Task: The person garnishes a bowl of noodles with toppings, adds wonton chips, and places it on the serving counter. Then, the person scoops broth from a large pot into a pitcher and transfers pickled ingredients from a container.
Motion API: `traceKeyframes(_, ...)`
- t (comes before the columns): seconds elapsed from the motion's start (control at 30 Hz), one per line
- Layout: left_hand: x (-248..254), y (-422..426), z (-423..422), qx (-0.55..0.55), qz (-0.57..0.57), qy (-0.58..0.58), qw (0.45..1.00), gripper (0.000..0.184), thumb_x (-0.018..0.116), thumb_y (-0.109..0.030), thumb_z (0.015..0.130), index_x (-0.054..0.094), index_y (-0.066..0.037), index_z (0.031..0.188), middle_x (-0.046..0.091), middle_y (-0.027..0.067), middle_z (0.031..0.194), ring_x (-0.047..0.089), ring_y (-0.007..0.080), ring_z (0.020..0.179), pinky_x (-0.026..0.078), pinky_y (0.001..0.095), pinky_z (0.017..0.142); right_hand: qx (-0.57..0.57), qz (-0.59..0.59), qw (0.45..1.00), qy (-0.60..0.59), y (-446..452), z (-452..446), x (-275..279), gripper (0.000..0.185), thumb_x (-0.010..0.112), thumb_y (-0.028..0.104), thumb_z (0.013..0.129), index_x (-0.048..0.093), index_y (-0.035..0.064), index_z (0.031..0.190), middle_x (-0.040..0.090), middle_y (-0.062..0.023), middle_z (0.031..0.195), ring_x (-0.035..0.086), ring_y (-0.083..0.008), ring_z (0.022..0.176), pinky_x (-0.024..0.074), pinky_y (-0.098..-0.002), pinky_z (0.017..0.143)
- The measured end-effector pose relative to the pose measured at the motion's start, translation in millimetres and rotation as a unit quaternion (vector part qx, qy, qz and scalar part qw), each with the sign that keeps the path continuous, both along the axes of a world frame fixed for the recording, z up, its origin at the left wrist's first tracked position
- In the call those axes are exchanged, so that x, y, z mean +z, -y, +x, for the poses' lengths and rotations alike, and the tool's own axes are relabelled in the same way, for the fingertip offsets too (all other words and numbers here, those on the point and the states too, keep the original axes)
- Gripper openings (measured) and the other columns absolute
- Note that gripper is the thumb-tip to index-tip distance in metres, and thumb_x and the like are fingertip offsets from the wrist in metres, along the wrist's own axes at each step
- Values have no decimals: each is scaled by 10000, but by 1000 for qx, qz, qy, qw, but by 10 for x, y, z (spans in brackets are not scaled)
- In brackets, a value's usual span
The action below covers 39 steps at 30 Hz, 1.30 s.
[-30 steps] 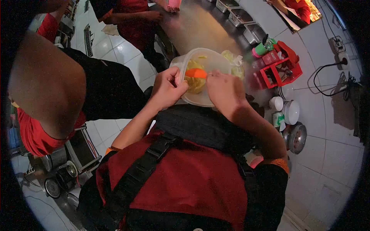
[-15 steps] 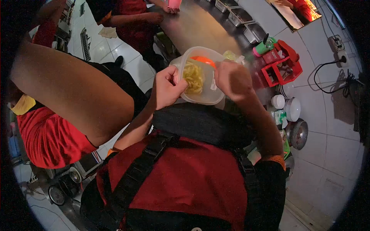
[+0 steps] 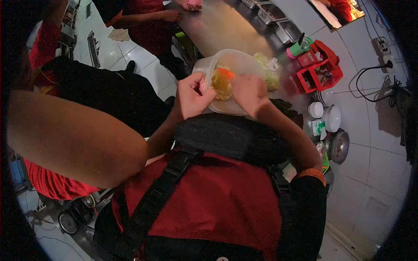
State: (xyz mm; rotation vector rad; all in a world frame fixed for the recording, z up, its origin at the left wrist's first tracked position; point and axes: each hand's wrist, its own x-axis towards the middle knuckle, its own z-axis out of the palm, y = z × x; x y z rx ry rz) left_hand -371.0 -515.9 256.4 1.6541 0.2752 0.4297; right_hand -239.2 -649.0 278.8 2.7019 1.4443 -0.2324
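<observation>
A translucent plastic container (image 3: 244,65) is tilted toward me in front of my chest. Its yellowish, strip-like food (image 3: 222,88) lies at the lower left inside. My left hand (image 3: 192,96) is closed on the container's left rim, thumb on the near side. Reaching into the container, my right hand (image 3: 253,93) is closed on an orange spoon (image 3: 225,72); its handle is hidden by the fist, and its head is down in the food. Just beyond the container sits a clear bag of yellow-green stuff (image 3: 271,74).
A steel counter (image 3: 222,30) stretches ahead, with metal pans (image 3: 288,31) along its far edge. At right stand a red caddy (image 3: 320,71), a green container (image 3: 299,48) and white bowls (image 3: 332,118). A co-worker's arm (image 3: 78,139) crosses close on my left; another person (image 3: 148,26) stands ahead.
My right hand has moved down and left into the container, bringing the orange spoon's head into the food. The co-worker's arm at left has shifted lower. My left hand keeps its hold.
</observation>
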Motion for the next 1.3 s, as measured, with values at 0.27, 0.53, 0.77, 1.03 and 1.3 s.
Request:
traceKeyframes(0.27, -213, 53, 126, 26, 75, 5, 997, 240, 633, -25, 718, 398, -46, 674, 428, -39, 650, 382, 31, 670, 348, 205, 582, -12, -13, 988, -154, -55, 140, -381, 282, 533, 208, 794, 662, -42, 797, 647, -246, 815, 647, -389, 786, 522, -455, 703)
traceKeyframes(0.53, -161, 141, 150, 92, 122, -28, 988, 221, 614, -9, 711, 399, -33, 666, 438, -30, 637, 398, 27, 652, 365, 199, 554, -15, 33, 961, -274, -186, 187, -496, 222, 609, 205, 732, 670, -7, 760, 643, -228, 778, 643, -389, 766, 517, -460, 683)
traceKeyframes(0.77, -41, 220, 179, 128, 146, -56, 979, 170, 644, -41, 738, 484, -12, 689, 511, -18, 649, 448, 25, 652, 401, 202, 563, 157, 111, 936, -296, -278, 296, -621, 211, 643, 164, 715, 629, -41, 763, 631, -240, 797, 629, -396, 765, 516, -453, 705)
traceKeyframes(1.03, 53, 302, 185, 155, 152, -83, 973, 190, 662, -83, 726, 500, -7, 661, 519, -9, 595, 460, 28, 614, 409, 224, 526, 109, 73, 927, -352, -271, 250, -536, 234, 653, 155, 697, 636, -53, 803, 632, -262, 836, 634, -403, 820, 516, -465, 713)
traceKeyframes(1.3, 85, 458, 288, 164, 230, -100, 954, 210, 657, -115, 695, 490, 6, 654, 493, 135, 525, 507, 136, 478, 429, 302, 479, 120, 73, 936, -324, -117, 301, -330, 229, 642, 134, 684, 628, -69, 789, 631, -275, 810, 638, -404, 812, 516, -468, 721)
